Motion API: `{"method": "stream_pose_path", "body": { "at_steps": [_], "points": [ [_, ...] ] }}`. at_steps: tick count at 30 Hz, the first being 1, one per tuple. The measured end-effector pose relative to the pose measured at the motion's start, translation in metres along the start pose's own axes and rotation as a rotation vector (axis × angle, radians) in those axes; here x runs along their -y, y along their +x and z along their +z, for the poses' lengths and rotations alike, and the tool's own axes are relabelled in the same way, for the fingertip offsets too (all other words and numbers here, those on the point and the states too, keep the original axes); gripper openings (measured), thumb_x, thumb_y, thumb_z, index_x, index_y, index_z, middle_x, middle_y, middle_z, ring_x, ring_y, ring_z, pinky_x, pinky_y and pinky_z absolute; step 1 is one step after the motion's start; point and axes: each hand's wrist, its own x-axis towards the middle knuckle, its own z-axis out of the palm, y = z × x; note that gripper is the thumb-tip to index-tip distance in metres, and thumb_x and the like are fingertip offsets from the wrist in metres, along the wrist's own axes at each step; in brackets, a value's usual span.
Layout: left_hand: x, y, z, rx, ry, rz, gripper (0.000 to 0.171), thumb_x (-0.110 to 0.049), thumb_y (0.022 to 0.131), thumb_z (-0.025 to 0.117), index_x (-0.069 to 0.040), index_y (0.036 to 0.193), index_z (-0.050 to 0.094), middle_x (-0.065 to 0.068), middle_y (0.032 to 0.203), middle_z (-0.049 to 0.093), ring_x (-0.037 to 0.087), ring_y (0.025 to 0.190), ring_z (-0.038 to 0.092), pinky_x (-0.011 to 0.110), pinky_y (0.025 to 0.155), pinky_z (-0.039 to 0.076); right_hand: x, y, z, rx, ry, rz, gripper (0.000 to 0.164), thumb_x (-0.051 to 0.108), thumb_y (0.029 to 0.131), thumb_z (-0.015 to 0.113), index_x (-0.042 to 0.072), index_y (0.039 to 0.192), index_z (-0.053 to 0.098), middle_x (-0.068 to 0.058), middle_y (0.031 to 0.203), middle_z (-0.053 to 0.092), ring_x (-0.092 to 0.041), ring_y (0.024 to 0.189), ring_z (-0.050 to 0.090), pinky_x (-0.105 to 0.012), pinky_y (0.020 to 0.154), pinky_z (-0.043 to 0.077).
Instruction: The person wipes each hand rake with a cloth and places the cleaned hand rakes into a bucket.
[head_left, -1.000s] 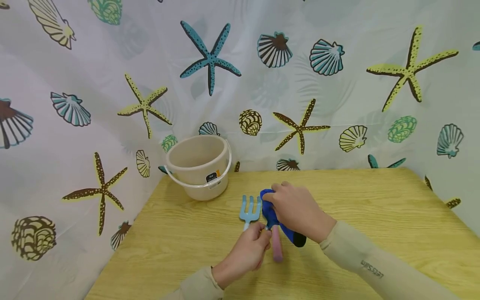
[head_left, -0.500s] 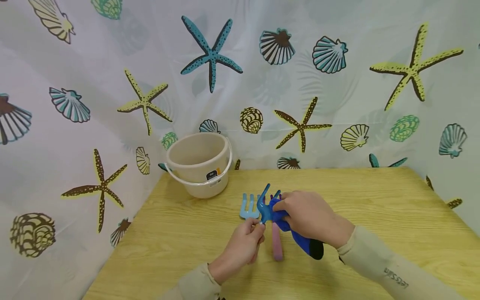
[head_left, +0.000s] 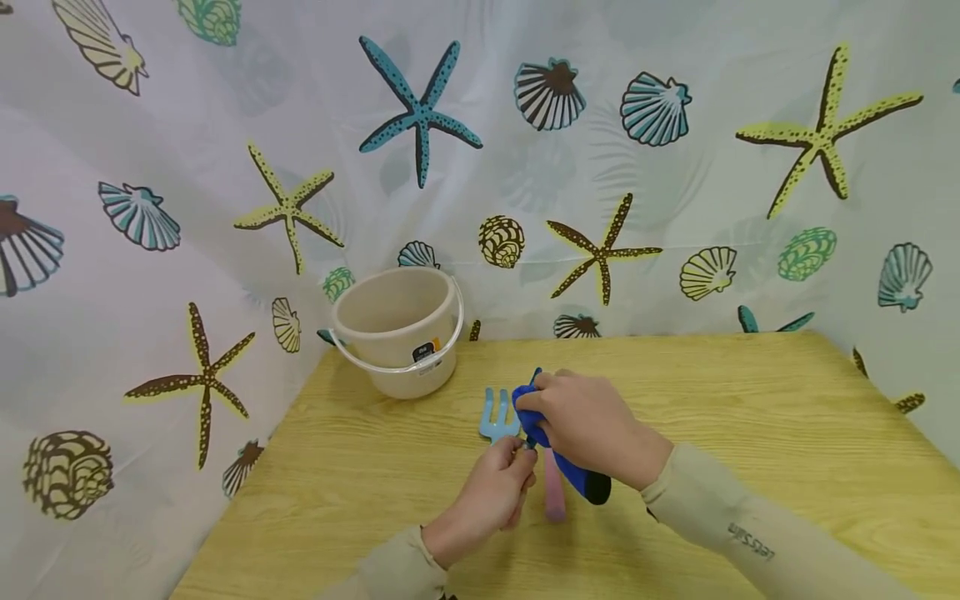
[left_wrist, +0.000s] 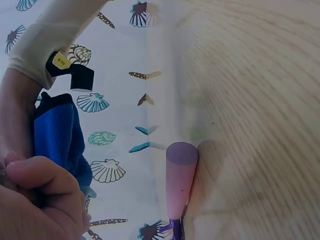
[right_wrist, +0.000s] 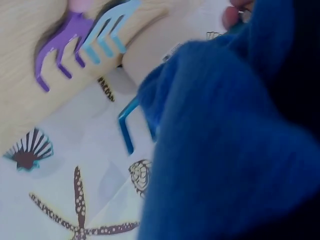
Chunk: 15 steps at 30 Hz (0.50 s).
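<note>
Head view: the left hand [head_left: 483,498] grips the blue fork [right_wrist: 124,132] above the table [head_left: 337,487], handle concealed; the right hand [head_left: 596,422] clasps the cloth [head_left: 579,477] over the tines, partly covering them. The purple fork's [right_wrist: 65,41] head is blocked here, visible at right wrist.

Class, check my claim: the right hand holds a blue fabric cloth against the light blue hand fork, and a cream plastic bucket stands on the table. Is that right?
Not quite: the fork is wrong. The right hand holds the blue fabric cloth against the dark blue hand fork, not the light blue hand fork, as the right wrist view shows. The rest stands.
</note>
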Motion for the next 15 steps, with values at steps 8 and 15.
{"method": "stream_pose_path", "body": {
  "at_steps": [8,15],
  "points": [
    [-0.003,0.000,-0.007,-0.068,-0.055,-0.039,0.022,-0.026,0.108,0.045,-0.005,0.106,0.049,0.003,0.079,0.050,0.012,0.043,0.032,0.024,0.039,0.026,-0.016,-0.012,0.002,0.033,-0.060,0.089,0.017,0.020,0.087,0.079,0.026,0.103,0.078,0.001,0.086,0.065,-0.020,0.075,0.065,-0.035,0.054,0.055],
    [-0.005,-0.001,-0.007,-0.064,-0.047,-0.033,0.021,-0.025,0.109,0.043,-0.005,0.103,0.049,0.002,0.078,0.050,0.012,0.042,0.036,0.023,0.038,0.029,-0.028,-0.017,0.010,-0.018,-0.082,0.117,0.026,0.022,0.088,0.078,0.026,0.114,0.077,-0.002,0.098,0.069,-0.022,0.084,0.067,-0.037,0.055,0.057]
  ]
}}
